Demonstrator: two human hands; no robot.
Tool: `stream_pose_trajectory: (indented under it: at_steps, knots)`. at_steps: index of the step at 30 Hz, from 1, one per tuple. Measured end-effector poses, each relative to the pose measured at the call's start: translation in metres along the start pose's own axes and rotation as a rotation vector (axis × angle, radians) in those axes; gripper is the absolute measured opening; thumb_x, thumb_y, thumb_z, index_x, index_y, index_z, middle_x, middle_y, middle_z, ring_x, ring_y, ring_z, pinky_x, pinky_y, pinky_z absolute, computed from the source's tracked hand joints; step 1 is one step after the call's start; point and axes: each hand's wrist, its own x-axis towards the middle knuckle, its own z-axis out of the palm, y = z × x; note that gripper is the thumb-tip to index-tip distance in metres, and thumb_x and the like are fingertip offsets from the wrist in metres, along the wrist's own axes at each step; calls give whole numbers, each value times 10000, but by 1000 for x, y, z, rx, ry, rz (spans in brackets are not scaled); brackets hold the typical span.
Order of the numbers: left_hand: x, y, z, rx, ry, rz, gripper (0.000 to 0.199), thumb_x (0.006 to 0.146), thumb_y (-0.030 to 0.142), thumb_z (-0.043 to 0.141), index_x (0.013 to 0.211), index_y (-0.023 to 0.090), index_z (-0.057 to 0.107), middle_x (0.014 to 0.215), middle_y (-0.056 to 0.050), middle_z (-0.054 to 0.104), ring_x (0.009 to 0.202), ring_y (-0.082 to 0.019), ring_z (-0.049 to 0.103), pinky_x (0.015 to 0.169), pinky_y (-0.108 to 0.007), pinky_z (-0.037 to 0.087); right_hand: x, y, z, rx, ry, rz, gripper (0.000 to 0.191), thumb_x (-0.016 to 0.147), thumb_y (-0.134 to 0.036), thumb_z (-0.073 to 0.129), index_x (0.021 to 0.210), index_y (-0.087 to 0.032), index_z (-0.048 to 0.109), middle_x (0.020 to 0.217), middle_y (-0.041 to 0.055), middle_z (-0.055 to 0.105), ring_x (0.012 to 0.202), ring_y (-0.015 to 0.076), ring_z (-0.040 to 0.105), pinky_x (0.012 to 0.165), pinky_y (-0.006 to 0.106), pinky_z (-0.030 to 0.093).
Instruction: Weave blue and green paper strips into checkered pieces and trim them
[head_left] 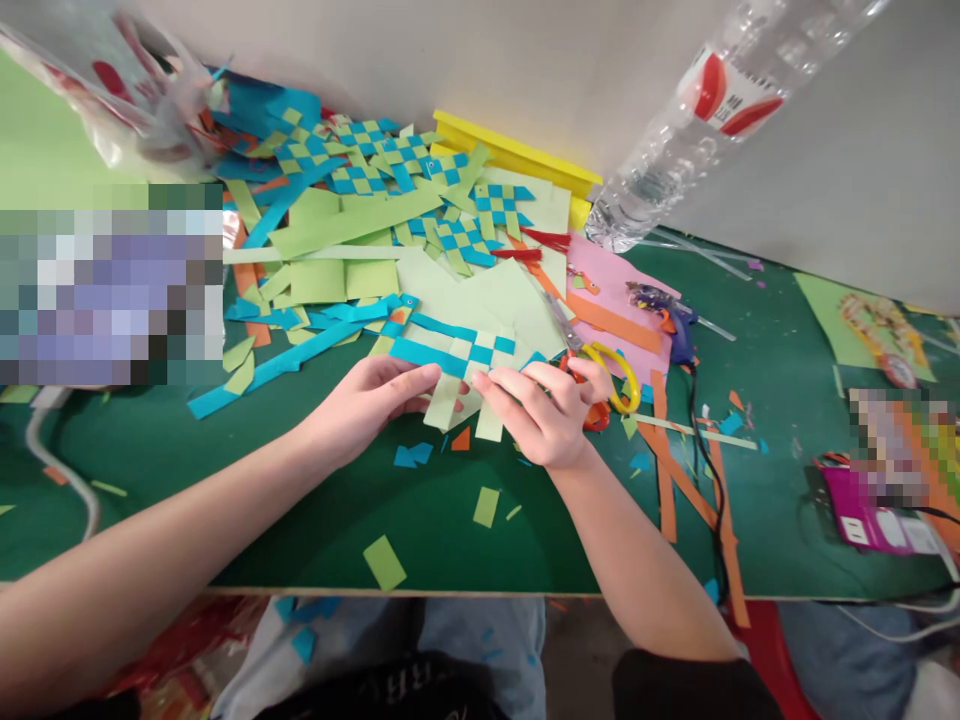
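Blue and pale green paper strips form a partly woven piece (pixel 469 352) over the green table, with blue strips running left and pale green ends hanging down. My left hand (pixel 375 400) pinches its left side, thumb on top of a blue strip and fingers underneath. At its right side, my right hand (pixel 544 410) touches the weave with thumb and index fingertips, the other fingers bent. Scissors with yellow and red handles (pixel 624 378) lie just beyond my right hand, partly hidden by it.
Finished woven fish (pixel 457 240) and loose strips are piled behind. A plastic bottle (pixel 667 150) leans against the wall. Orange strips (pixel 664 480) and a black cable (pixel 709 450) lie right. A white cable (pixel 67 470) runs left. Scraps (pixel 384 562) lie near the table's front edge.
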Motion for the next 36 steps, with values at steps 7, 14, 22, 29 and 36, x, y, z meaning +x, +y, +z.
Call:
stream_pose_trajectory:
  at_steps: [7,14,22,29,36]
  knots:
    - [1,-1,-2,30,171,72,251,720,395,769,827,170,739,734,-40,747,685,-196,710,733,-316,595,-3,-2,4,50,-20,113,355,837,-190,667,1138,-370,610,971,-52,706,954,171,571,1004,376,316]
    - [3,-3,-6,38,265,184,236,711,372,782,867,202,732,868,-31,763,816,-218,721,821,-358,599,-5,-6,11,595,-79,823,350,944,-237,439,1294,-257,443,1165,82,627,1005,193,609,831,385,505]
    - [1,-5,-5,277,281,198,232,666,404,803,799,230,724,823,-19,753,769,-220,700,727,-320,585,-1,-17,9,1027,-246,1202,171,833,-386,635,836,-215,625,742,-14,613,671,107,543,615,257,447]
    - [9,4,-9,-183,122,194,506,836,625,471,834,174,700,947,-79,735,897,-244,685,736,-355,580,-3,-10,13,1225,-155,1358,208,822,-403,641,741,-215,605,655,-40,536,612,98,563,632,252,493]
    - [9,10,-13,-89,88,71,516,856,633,432,964,196,684,711,-50,708,652,-203,689,681,-330,570,-6,6,13,1383,-340,1371,231,769,-438,678,732,-212,650,654,-35,574,584,96,560,603,251,509]
